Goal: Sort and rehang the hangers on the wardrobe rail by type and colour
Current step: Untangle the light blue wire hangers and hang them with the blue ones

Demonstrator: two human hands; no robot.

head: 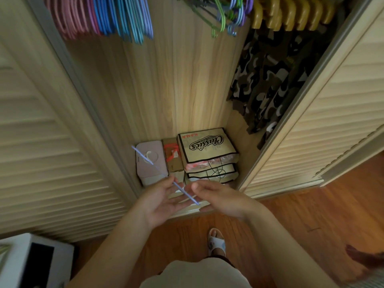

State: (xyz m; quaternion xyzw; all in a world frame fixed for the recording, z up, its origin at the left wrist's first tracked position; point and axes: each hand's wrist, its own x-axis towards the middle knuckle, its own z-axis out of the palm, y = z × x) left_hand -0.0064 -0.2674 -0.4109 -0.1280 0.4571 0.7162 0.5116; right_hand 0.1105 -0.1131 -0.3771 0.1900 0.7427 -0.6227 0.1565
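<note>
Hangers hang along the top edge: pink ones (66, 17) at the left, then blue ones (124, 17), a tangle of thin green and lilac ones (225, 15), and thick yellow ones (291, 15) at the right. A thin light-blue rod (187, 194), blurred along its upper end, slants across the straight fingers of my left hand (166, 200), which lies palm up in front of the wardrobe floor. My right hand (220, 196) hovers just right of the rod's lower end with relaxed fingers, holding nothing.
On the wardrobe floor stand a pink case (150, 163), a small brown box (173, 156) and stacked "Classics" bags (207, 146). Camouflage clothing (270, 80) hangs at the right. Louvred doors (41, 152) flank the opening. A white unit (31, 262) stands at lower left.
</note>
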